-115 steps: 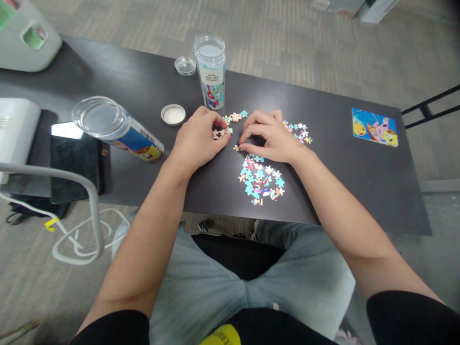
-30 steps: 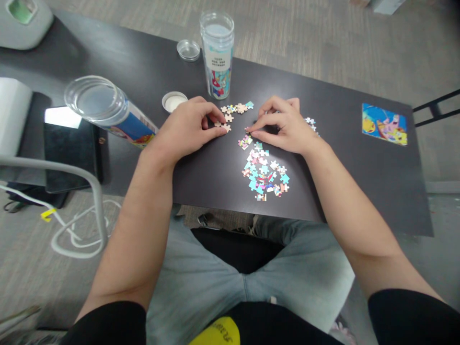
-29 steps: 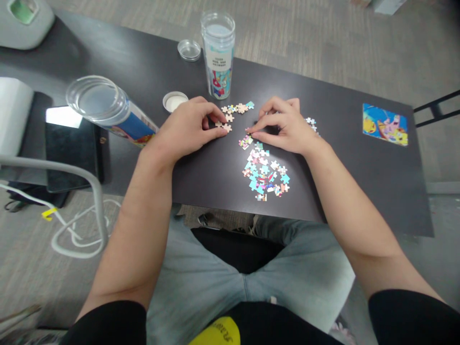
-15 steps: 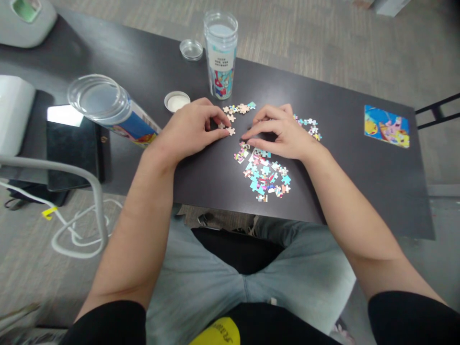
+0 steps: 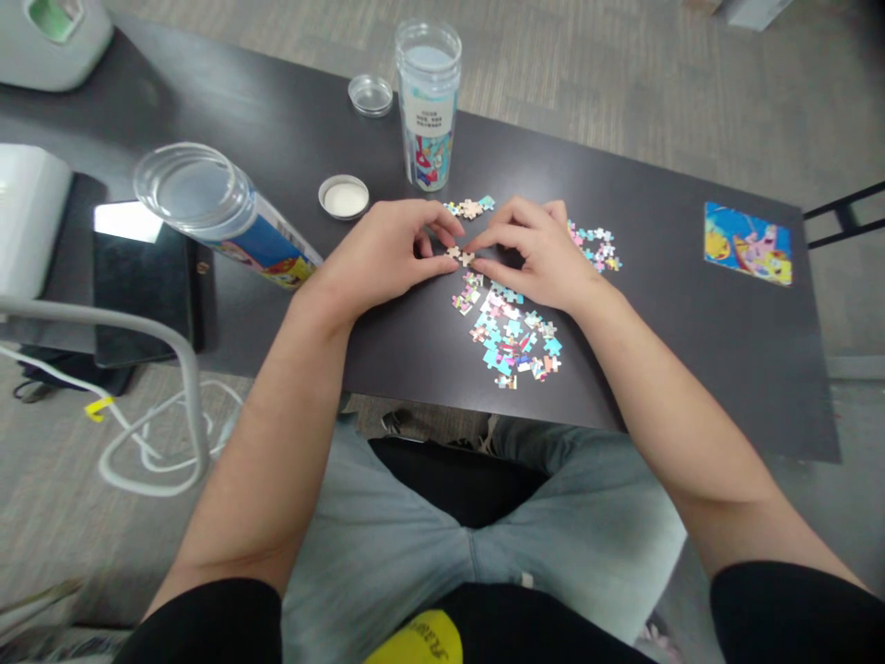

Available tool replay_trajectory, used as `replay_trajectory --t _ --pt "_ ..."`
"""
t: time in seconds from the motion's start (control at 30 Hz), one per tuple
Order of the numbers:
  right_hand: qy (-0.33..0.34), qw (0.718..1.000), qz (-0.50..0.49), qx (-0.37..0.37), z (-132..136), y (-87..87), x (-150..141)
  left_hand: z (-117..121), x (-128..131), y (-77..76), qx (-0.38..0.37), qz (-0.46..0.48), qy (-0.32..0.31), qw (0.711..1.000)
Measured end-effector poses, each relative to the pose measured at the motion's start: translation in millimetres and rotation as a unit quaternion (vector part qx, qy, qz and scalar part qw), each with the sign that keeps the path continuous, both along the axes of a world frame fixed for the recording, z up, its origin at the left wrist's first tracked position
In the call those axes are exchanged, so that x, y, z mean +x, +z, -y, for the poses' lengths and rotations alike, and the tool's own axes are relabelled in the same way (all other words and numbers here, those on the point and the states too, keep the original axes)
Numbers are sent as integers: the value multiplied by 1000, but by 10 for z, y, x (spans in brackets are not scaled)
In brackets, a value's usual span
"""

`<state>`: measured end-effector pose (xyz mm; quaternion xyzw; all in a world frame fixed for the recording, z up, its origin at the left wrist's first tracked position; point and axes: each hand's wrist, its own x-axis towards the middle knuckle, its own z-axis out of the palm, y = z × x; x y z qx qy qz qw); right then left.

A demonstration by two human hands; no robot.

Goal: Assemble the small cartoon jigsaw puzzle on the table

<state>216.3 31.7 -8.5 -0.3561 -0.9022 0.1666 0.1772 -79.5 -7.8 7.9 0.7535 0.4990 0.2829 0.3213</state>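
Observation:
Small light-coloured jigsaw puzzle pieces (image 5: 460, 256) lie on the dark table between my two hands, pinched at their edges by both. My left hand (image 5: 397, 242) comes from the left with its thumb and fingers closed on them. From the right, my right hand (image 5: 543, 251) touches the same pieces with its thumb and fingertips. Just in front is a heap of loose puzzle pieces (image 5: 512, 337), mostly pale blue and pink. A row of puzzle pieces (image 5: 471, 208) lies behind my hands, and another cluster of puzzle pieces (image 5: 600, 249) is to the right, partly hidden by my right hand.
A clear tube (image 5: 429, 111) stands at the back; another clear tube (image 5: 228, 212) is beside my left forearm. Two round lids (image 5: 344, 197) lie near them. A colourful picture card (image 5: 748, 243) is far right. A black tablet (image 5: 144, 286) and white cable (image 5: 138, 443) are left.
My left hand has slid right with the light pieces, bringing them to the fingertips of my right hand. The right hand has barely moved, and its fingers now touch them.

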Motion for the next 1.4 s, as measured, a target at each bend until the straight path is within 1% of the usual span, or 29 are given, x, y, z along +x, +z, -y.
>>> replay_trajectory --t 0.13,0.3,0.5,0.63,0.7,0.77,0.83,0.9,0.97,1.03,1.1,1.17,1.2,1.23,1.33,1.4 --pt "-3 1000 -11 -10 -3 35 -3 2 -3 32 1 5 8 1000" --pt "-16 999 -35 -28 -19 76 24 -1 -14 6 11 23 44 999" --pt "-26 995 -82 -51 -33 87 26 -39 -29 -30 41 -14 69 997" --pt "-20 995 -73 -72 -99 124 96 -51 6 -70 40 -44 64 996" --pt "-6 996 -66 -62 -154 148 178 -55 12 -84 34 -46 56 997" --pt "-9 997 -69 -45 -206 162 263 -56 4 -84 31 -39 43 998" --pt "-39 996 -78 -22 -231 164 310 -51 -5 -73 33 -40 25 998" --pt "-78 994 -76 -4 -215 154 294 -36 -5 -57 42 -51 16 998" --pt "-95 993 -67 6 -166 135 229 -13 5 -48 52 -64 26 996" --pt "-85 995 -52 11 -121 110 169 11 18 -49 60 -76 52 994" --pt "-67 997 -32 17 -120 85 176 28 25 -54 66 -90 79 991" --pt "-68 997 -9 23 -180 64 277 35 23 -56 67 -108 93 988" --pt "-80 997 -4 25 -229 58 357 35 18 -53 65 -116 94 987" --pt "-96 995 -8 30 -285 53 447 35 13 -49 62 -123 91 986" --pt "-126 992 -2 16 -437 49 691 33 -3 -30 62 -133 76 986" --pt "-139 990 -3 16 -492 43 774 31 -7 -23 67 -131 70 987"
